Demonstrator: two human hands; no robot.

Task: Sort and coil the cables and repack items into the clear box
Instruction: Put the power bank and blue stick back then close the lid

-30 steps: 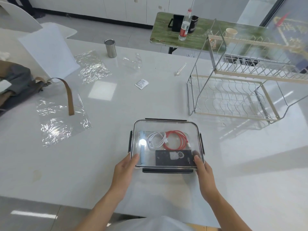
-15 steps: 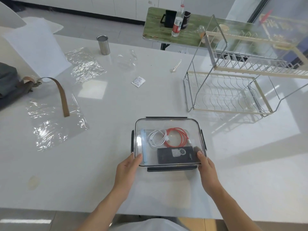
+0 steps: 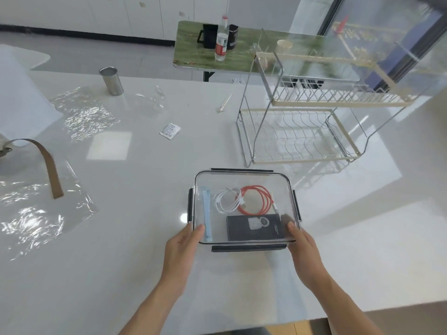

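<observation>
I am holding the closed clear box [image 3: 244, 180] by its two near corners on the white tabletop [image 3: 150, 238].

My left hand [image 3: 183, 247] is grasping the box's near left corner, thumb lying on the lid, and my right hand [image 3: 303, 250] is grasping the near right corner the same way, so each grip is closed on the box. Inside, under the clear lid, a coiled white cable [image 3: 226, 199] is lying just beside a coiled red cable [image 3: 257, 199], a black pack [image 3: 254, 227] is sitting nearer me, and a pale blue strip [image 3: 206, 213] is running along the left wall. A wire rack [image 3: 302, 131] is standing beyond the box, to its right.
</observation>
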